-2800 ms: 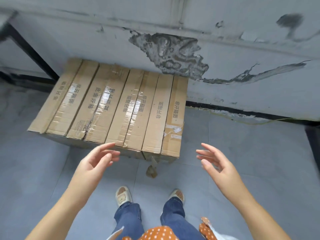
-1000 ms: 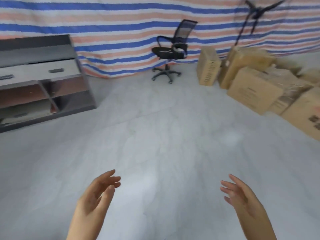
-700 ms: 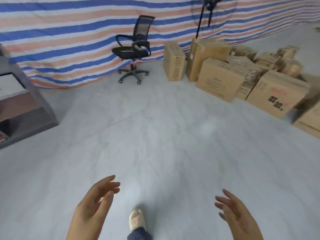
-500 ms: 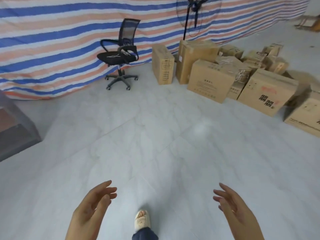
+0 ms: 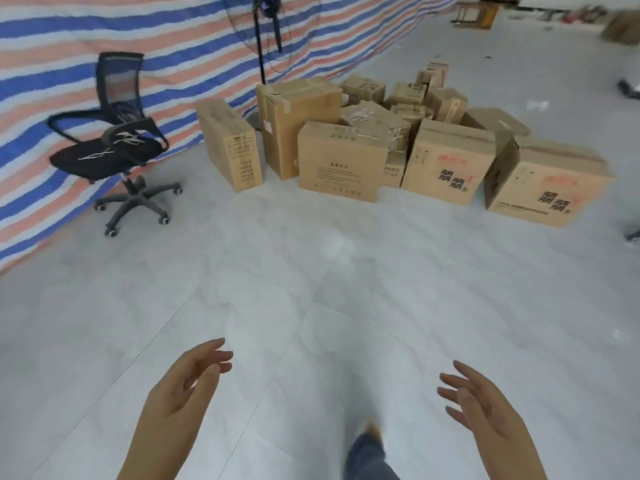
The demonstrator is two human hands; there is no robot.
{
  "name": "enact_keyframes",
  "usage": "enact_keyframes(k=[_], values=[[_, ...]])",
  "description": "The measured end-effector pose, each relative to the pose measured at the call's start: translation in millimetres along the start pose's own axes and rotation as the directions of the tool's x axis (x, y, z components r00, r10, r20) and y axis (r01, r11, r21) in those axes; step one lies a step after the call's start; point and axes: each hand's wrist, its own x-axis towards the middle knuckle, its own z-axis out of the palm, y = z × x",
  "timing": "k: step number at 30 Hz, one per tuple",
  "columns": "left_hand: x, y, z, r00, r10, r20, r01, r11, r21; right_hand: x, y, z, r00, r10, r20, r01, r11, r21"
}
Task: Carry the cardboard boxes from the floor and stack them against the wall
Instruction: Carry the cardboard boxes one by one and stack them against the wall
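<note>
Two hands are held out low over the floor (image 5: 311, 258), both empty: left hand (image 5: 180, 389) with fingers relaxed and loosely spread, right hand (image 5: 485, 400) with fingers spread, palms turned toward each other. About a dozen cardboard boxes (image 5: 381, 140) are seen piled on the floor well ahead, by the striped tarp (image 5: 104, 32); exact count cannot be told, rear ones blurred. One office chair (image 5: 114, 143) is placed left of the pile. One standing fan (image 5: 263, 36) is seen behind it.
</note>
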Motion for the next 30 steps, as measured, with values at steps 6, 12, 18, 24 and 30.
enact_keyframes(k=[6,12,18,24,30], values=[[100,12,85,1.000,0.003,0.024,-0.002,0.999,-0.041,126,-9,-11,0.999,0.012,-0.041,-0.011,1.000,0.027],[208,50,187,1.000,0.017,-0.002,-0.017,0.998,-0.058,282,-62,-48,0.995,-0.078,-0.065,0.079,0.997,0.004],[295,73,266,0.999,-0.019,0.045,0.021,0.999,-0.043,400,-85,-71,0.996,-0.057,-0.071,0.057,0.998,-0.006],[407,88,327,0.997,-0.037,0.064,0.039,0.998,-0.039,516,-89,-65,0.995,-0.004,-0.098,0.005,1.000,0.002],[557,128,392,0.994,0.029,0.105,-0.020,0.996,-0.083,650,-121,-51,0.986,-0.039,-0.160,0.044,0.999,0.026]])
